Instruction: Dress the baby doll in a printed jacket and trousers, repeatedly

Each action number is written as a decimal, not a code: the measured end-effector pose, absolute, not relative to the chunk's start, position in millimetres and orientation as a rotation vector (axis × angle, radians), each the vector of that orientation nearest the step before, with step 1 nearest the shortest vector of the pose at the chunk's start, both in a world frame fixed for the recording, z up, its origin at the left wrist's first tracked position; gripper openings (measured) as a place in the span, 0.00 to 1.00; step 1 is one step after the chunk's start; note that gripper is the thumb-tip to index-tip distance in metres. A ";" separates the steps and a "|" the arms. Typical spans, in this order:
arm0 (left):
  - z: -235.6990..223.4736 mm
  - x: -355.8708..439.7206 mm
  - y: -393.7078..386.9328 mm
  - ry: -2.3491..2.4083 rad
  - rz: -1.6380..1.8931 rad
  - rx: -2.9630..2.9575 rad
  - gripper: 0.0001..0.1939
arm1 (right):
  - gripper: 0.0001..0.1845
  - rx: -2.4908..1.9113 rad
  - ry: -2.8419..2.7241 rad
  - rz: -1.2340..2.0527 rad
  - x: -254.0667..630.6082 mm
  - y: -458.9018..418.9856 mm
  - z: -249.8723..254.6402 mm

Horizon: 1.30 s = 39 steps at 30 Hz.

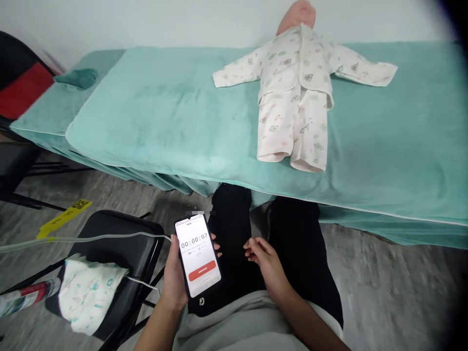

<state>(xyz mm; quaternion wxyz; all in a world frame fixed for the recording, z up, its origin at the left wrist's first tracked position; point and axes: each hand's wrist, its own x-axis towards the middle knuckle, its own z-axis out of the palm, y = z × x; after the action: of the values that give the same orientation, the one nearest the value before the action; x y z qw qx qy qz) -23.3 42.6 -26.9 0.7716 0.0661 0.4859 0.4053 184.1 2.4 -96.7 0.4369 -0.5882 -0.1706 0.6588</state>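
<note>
My left hand (174,273) is wrapped round a smartphone (199,261), its lit screen facing up with a timer at 00:00:07 and a red button. Over my lap, my right hand (268,263) is closed, thumb and fingers curled together, with nothing visible in it. Beyond both hands a baby doll with a pinkish head (298,17) lies on the bed. It wears a white printed long-sleeved jacket (283,63) and matching trousers (276,126). No hands or feet show at the sleeve and trouser ends.
A green cover (164,112) drapes the bed in front of my knees. Left of me, a black folding chair (124,234) bears a folded white printed cloth (91,292). A pale cable (91,239) runs across to the phone. A red-and-white bottle-like object (31,295) juts in nearby.
</note>
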 end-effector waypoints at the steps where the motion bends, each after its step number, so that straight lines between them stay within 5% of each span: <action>1: -28.9 -28.1 43.6 1.061 0.890 0.138 0.35 | 0.21 -1.460 -0.392 1.655 184.0 1.5 -99.3; 17: -110.1 -82.4 88.2 1.160 1.353 0.072 0.34 | 0.20 -1.458 -0.243 1.726 186.8 -3.6 -134.9; 27: -139.6 -180.9 93.5 1.342 1.837 -0.010 0.36 | 0.22 -1.473 -0.164 1.717 187.3 -5.2 -142.1; 31: -150.7 -228.1 96.6 1.595 2.053 -0.075 0.29 | 0.20 -1.461 -0.141 1.711 186.6 -3.4 -136.4; 39: -165.6 -243.4 84.2 1.580 2.015 -0.162 0.27 | 0.20 -1.466 -0.091 1.712 185.7 -1.3 -139.9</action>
<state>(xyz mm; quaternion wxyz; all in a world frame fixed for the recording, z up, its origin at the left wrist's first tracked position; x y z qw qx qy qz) -243.4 84.2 -165.6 0.2839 -0.0604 0.5903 0.7532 185.7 -1.3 -139.9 0.4286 -0.5870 -0.0366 0.6858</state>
